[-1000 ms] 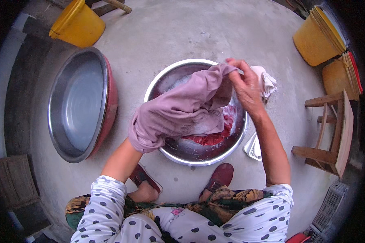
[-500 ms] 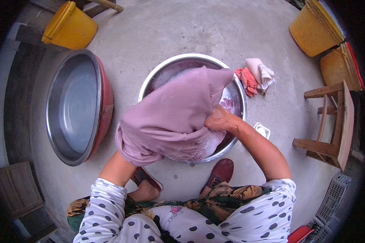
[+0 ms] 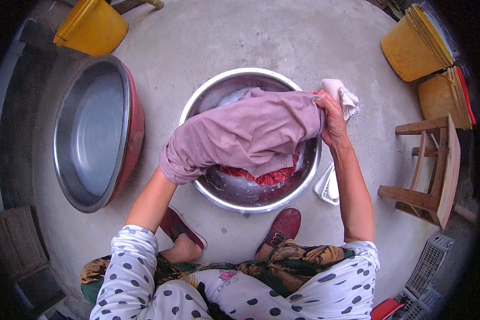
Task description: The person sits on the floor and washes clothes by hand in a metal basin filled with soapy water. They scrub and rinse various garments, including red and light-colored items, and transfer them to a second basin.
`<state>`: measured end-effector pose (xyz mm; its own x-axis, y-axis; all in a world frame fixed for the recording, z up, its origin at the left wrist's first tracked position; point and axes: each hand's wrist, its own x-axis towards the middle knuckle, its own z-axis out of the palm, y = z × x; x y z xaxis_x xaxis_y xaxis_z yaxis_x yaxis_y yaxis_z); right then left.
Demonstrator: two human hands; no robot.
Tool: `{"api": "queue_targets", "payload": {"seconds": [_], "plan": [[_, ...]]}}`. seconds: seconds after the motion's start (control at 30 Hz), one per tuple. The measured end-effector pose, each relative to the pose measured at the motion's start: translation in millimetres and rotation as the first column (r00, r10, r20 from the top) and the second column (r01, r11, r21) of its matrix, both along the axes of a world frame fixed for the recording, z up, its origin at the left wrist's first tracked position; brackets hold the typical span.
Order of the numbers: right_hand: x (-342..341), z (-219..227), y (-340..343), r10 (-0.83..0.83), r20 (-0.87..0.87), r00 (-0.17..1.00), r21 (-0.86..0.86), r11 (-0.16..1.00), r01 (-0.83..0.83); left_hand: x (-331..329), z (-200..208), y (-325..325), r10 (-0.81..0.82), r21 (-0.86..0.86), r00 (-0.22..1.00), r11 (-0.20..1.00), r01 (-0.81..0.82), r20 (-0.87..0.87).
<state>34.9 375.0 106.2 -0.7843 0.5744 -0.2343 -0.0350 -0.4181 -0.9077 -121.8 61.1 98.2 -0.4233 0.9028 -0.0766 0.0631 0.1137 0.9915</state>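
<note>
A mauve garment [image 3: 250, 128] is stretched across a round steel basin [image 3: 202, 188]. My left forearm [image 3: 152, 198] runs into the garment's bunched opening on the left, so the hand itself is hidden inside the cloth. At the right end, over the basin's rim, my right hand [image 3: 333, 121] is closed on the garment's edge. Beneath it, a red wet cloth [image 3: 272, 177] shows in the basin, with suds [image 3: 234, 97] near the far side.
To the left a large red-sided metal tub [image 3: 136, 117] holds water. A folded pale cloth [image 3: 333, 88] lies beyond my right hand. A white soap dish [image 3: 328, 186] sits beside my right forearm. Further right are a wooden stool [image 3: 442, 176] and yellow buckets [image 3: 410, 48].
My right hand has moved outward and away from me, drawing the garment out sideways. The garment's near part has lifted, uncovering the red cloth in the basin.
</note>
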Motion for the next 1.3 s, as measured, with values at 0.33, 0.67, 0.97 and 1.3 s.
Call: {"api": "queue_targets", "payload": {"seconds": [0.33,0.67,0.97,1.3], "plan": [[6,-12,8,0.029,0.004,1.0,0.043,0.999,-0.029,-4,2,-11,-0.041,-0.031,0.998,0.999,0.04,-0.043],[9,-16,12,-0.005,0.044,0.999,0.033,0.999,0.004,-15,-17,-17,-0.094,-0.031,0.994,0.995,0.097,0.061],[17,5,19,0.107,0.124,0.986,0.045,0.993,-0.114,-63,39,-14,-0.009,-0.611,0.993,0.789,-0.065,-0.118],[-9,100,-58,0.545,0.133,0.828,0.474,0.699,-0.536,0,-2,102,-0.444,-0.32,0.42,0.887,0.334,-0.791]]}}
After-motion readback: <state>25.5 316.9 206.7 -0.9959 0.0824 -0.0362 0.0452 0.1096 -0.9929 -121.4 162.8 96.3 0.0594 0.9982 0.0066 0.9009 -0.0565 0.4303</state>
